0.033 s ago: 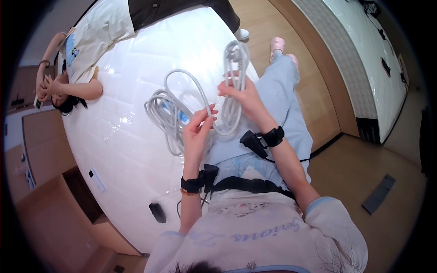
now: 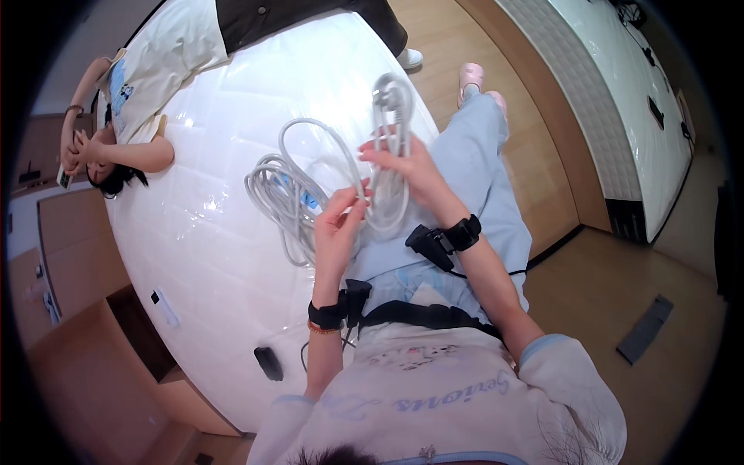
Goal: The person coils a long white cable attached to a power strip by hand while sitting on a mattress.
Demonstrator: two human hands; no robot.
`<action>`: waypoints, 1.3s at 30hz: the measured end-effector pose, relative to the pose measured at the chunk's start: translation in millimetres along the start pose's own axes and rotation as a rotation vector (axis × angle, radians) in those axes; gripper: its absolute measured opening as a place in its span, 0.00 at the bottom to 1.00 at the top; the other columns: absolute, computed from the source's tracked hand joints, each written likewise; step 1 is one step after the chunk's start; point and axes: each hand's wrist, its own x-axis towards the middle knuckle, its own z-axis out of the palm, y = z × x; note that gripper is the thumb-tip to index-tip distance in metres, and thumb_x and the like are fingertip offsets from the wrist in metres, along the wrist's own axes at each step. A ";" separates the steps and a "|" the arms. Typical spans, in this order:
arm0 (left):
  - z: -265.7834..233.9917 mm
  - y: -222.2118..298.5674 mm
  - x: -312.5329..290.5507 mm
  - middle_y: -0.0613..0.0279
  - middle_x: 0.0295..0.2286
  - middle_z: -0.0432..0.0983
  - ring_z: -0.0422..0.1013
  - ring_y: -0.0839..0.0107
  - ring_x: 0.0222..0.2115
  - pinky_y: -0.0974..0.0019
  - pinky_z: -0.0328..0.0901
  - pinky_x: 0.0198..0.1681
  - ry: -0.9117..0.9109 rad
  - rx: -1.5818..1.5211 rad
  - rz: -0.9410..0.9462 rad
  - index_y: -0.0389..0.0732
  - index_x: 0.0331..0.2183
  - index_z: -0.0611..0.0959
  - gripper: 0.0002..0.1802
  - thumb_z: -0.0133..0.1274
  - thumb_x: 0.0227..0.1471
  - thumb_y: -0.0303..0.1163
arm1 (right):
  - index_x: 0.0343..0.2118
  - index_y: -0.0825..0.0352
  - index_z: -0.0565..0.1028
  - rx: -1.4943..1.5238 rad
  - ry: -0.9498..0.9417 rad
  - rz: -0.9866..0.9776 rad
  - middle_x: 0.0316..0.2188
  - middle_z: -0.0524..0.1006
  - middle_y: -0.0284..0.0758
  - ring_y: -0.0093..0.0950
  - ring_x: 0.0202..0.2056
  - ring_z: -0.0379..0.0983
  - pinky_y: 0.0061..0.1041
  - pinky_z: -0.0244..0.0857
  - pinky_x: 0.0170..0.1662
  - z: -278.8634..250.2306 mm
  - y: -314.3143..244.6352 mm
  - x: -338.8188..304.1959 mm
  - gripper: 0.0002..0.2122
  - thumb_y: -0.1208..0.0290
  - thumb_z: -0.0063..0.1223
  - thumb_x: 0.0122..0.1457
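Note:
My right hand [image 2: 407, 163] is closed around a bundle of looped light grey cable [image 2: 399, 198]. A grey plug [image 2: 384, 94] shows at the bundle's upper end, slightly blurred. My left hand [image 2: 341, 217] pinches a single strand of the same kind of cable just left of the bundle. From that strand, a wide loop [image 2: 314, 122] runs over to a loose heap of grey cable [image 2: 267, 186] lying on the plastic-wrapped mattress [image 2: 209, 287]. Among the heap's coils, a blue and white piece [image 2: 308, 200] is partly covered, and I cannot make out its kind.
Another person [image 2: 147, 85] lies along the mattress's far left. A black object [image 2: 268, 363] and a small white device [image 2: 165, 308] rest near its left side. A second wrapped mattress [image 2: 589, 101] stands at right; a grey strip [image 2: 645, 329] lies on the floor.
My right hand and its cable bundle have shifted slightly left, toward my left hand. My left hand has moved a little to the right, still pinching the strand.

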 end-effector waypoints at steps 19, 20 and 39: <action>-39.3 -20.5 -1.4 0.63 0.29 0.74 0.67 0.81 0.26 0.76 0.61 0.26 -0.030 0.472 -0.159 0.37 0.45 0.72 0.18 0.49 0.50 0.27 | 0.49 0.77 0.63 0.269 -0.248 -0.025 0.22 0.73 0.37 0.21 0.20 0.69 0.18 0.61 0.25 -0.9 -28.8 -5.8 0.21 0.74 0.50 0.52; -41.9 -15.9 0.6 0.63 0.27 0.74 0.67 0.82 0.24 0.77 0.60 0.26 -0.100 0.503 -0.294 0.37 0.45 0.72 0.17 0.48 0.51 0.27 | 0.49 0.77 0.63 0.244 -0.247 -0.054 0.22 0.73 0.36 0.21 0.19 0.68 0.18 0.61 0.25 -1.9 -31.9 -6.1 0.21 0.74 0.50 0.52; 1.0 22.6 -15.6 0.63 0.25 0.74 0.69 0.77 0.22 0.74 0.64 0.25 0.056 0.484 0.127 0.37 0.42 0.75 0.14 0.46 0.52 0.25 | 0.28 0.74 0.74 -0.126 -0.017 0.032 0.19 0.74 0.32 0.20 0.21 0.71 0.19 0.64 0.28 20.3 10.2 -7.6 0.12 0.66 0.56 0.51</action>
